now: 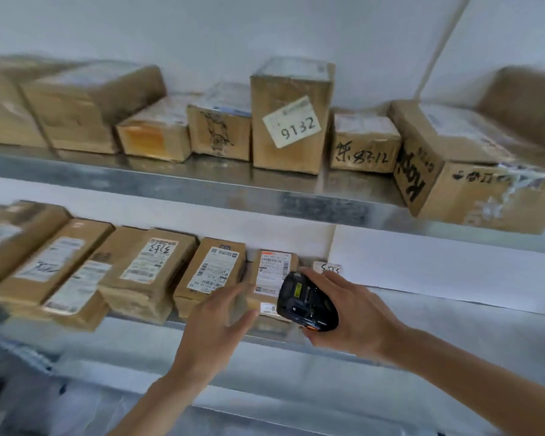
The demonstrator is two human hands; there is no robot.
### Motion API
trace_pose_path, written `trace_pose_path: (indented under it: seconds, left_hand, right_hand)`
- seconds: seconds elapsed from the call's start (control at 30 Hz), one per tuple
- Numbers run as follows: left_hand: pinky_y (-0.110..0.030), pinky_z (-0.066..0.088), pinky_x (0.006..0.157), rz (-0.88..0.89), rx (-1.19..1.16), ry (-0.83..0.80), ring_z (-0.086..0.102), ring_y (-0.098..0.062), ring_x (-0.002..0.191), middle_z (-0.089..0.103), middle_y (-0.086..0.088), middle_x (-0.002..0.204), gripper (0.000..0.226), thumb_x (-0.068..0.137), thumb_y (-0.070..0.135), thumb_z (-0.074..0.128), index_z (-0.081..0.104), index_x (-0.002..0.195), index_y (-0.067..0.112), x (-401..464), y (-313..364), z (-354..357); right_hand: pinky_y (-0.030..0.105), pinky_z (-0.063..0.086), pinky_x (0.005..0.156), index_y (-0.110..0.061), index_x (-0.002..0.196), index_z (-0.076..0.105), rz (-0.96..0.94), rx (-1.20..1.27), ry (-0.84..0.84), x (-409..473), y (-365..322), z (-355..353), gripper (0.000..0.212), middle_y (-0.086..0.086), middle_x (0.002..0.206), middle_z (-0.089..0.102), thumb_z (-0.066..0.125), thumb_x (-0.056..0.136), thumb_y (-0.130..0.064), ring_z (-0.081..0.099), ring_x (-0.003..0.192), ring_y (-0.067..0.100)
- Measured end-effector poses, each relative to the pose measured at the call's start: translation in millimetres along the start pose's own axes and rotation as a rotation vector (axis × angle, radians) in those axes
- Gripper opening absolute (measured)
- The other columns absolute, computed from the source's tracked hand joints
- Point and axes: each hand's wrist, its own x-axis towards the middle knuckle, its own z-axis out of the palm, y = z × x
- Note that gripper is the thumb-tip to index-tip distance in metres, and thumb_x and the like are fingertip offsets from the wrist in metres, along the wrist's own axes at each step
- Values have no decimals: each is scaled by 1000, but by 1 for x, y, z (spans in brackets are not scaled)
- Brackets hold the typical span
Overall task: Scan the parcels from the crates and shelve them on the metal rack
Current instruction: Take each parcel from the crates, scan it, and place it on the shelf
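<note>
Item: small brown cardboard parcel with a white, red-topped shipping label [272, 275], lying on the lower shelf of the grey metal rack [202, 190], at the right end of a row of flat labelled parcels. Its long axis runs front to back, away from the person; the label faces up.

Left hand [214, 322]: fingers spread and fairly straight, holding nothing, reaching up and slightly right toward the parcel's front left corner. Motion blur hides whether the fingertips touch it.

Right hand [350, 316]: wrapped around a black handheld barcode scanner with an orange trim [307, 305], held just in front of the parcel's right front corner, head pointing up toward the label.

Key relation: the parcel lies directly ahead of and between both hands, just beyond them; the scanner overlaps its near right edge in view, so the right hand appears nearer. Probable step: scanning or squaring the parcel in its slot.

Also present: taller brown cardboard box with a white tag marked 9132 [291, 118] on the upper shelf; white handwritten tag [327, 267] just right of the parcel.
</note>
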Motion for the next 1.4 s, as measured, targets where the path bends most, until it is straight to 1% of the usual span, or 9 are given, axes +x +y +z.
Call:
trace_pose_path:
  seconds: [0.27,0.5,0.63,0.73,0.83,1.0,1.1,1.23,1.4]
  left_hand:
    - [-19,44,99,-249,78,234,54,4,114,53,36,123,37,93,47,66,56,128,49,-107,-78,-212]
    - [-20,35,107,-457,190,516,35,6,137,36,26,152,54,93,51,65,50,144,41,-262,-166,-402]
    - [-26,41,108,-603,240,654,47,0,133,43,24,148,65,91,58,64,42,150,40,-348,-208,-483]
    - [-28,56,91,-718,213,717,64,2,99,58,20,137,70,85,66,62,39,149,46,-395,-240,-525]
    - [-38,57,97,-764,123,832,64,-6,116,53,20,144,67,84,60,65,43,146,49,-432,-269,-555]
    - [-19,49,85,-847,164,947,60,4,105,59,29,128,48,95,30,69,42,122,59,-469,-313,-599]
    - [-7,41,74,-960,176,956,52,8,88,50,37,107,53,94,31,71,47,139,45,-488,-359,-618]
    - [-28,48,102,-1067,175,959,58,-12,124,59,10,142,65,93,40,70,46,151,26,-506,-420,-640]
    - [-25,47,94,-1127,88,975,58,7,96,55,6,147,64,93,39,70,47,151,26,-518,-486,-652]
  right_hand:
    - [15,49,86,-50,142,33,-259,12,-131,64,-223,30,82,-29,127,53,69,70,-66,58,111,2]
    - [28,55,86,-51,142,31,-562,88,-212,95,-473,91,81,-26,122,56,72,73,-65,60,106,6]
    - [31,54,86,-50,140,37,-694,110,-247,103,-593,138,76,-26,121,56,72,74,-62,59,105,3]
    - [27,53,88,-49,142,37,-773,103,-267,108,-662,170,77,-29,127,50,70,75,-66,57,109,0]
    - [26,52,91,-44,147,35,-838,86,-298,114,-719,201,82,-27,133,49,70,78,-69,55,113,1]
    - [25,51,93,-42,145,38,-907,74,-371,138,-800,259,80,-27,129,51,69,76,-68,56,114,2]
    - [30,51,96,-40,146,38,-948,65,-428,164,-844,298,80,-25,134,51,70,77,-66,56,119,5]
    - [26,49,92,-37,148,39,-960,60,-483,198,-896,356,82,-22,135,52,71,79,-65,55,118,5]
    - [29,54,87,-35,144,42,-939,27,-568,220,-942,427,78,-20,129,55,71,78,-65,59,111,6]
